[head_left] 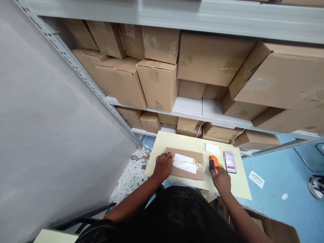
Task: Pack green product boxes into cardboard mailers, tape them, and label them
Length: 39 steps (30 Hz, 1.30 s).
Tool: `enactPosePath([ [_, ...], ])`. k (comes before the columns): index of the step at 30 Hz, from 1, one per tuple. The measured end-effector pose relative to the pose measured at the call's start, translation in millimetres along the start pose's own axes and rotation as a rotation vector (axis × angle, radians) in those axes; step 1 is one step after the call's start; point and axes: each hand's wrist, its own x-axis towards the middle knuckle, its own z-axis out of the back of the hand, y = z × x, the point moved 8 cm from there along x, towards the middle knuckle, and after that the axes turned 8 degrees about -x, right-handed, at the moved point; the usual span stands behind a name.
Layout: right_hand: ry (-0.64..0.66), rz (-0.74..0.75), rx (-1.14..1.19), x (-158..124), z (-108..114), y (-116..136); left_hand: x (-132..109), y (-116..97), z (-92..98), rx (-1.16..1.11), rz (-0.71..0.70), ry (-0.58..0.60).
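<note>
The left hand (163, 165) lies open, fingers spread flat, pressing down on the left end of a brown parcel (186, 173). The parcel lies flat near the middle of the tabletop (177, 140), close to the near edge. The right hand (221, 178) is closed around an orange tape dispenser (212, 163), which it holds just off the parcel's right end, toward the tabletop's right edge. A strip of clear tape (199, 165) runs across the parcel over a white label (184, 162). Whether the tape reaches the dispenser is too fine to tell.

The right hand's fingers cover the dispenser's lower part. A phone (230, 163) lies just right of the dispenser, its screen blurred. A white card (212, 148) lies behind them, near the far edge. The person's torso hides part of the tabletop's near edge. Cardboard boxes (157, 84) fill the shelf (199, 106) beyond. White paper strips (129, 177) litter the floor (283, 168) off the left edge.
</note>
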Motion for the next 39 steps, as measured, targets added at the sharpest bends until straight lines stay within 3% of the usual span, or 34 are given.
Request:
enactPosePath([
  [4, 0.389, -0.235, -0.136, 13, -51, -36, -1, -19, -15.2, 0.074, -0.1, 0.149],
  [7, 0.425, -0.288, -0.111, 18, -60, -41, 2, -23, -17.1, 0.051, -0.058, 0.157],
  [11, 0.286, -0.371, 0.158, 16, -32, -62, 6, -19, -1.9, -0.107, 0.044, 0.037],
  [15, 0.03, -0.48, 0.552, 11, 31, -72, 2, -19, 12.6, -0.285, 0.008, -0.039],
  [17, 0.014, -0.461, 0.769, 14, 57, -47, 0, -18, 15.9, -0.369, -0.002, -0.042],
  [19, 0.153, -0.297, 0.863, 22, 74, 6, 0, -14, 18.2, -0.454, 0.037, -0.044],
  [23, 0.337, 0.124, 0.717, 31, 90, 126, 5, 4, 19.7, -0.695, 0.257, -0.042],
  [26, 0.329, 0.3, 0.614, 33, 86, 180, 9, 21, 13.0, -0.966, 0.468, -0.013],
  [31, 0.329, 0.334, 0.579, 38, 71, 197, 10, 39, -2.7, -1.332, 0.631, -0.001],
  [39, 0.411, 0.346, 0.551, 41, 70, 210, 5, 54, -15.8, -1.275, 0.667, -0.009],
])
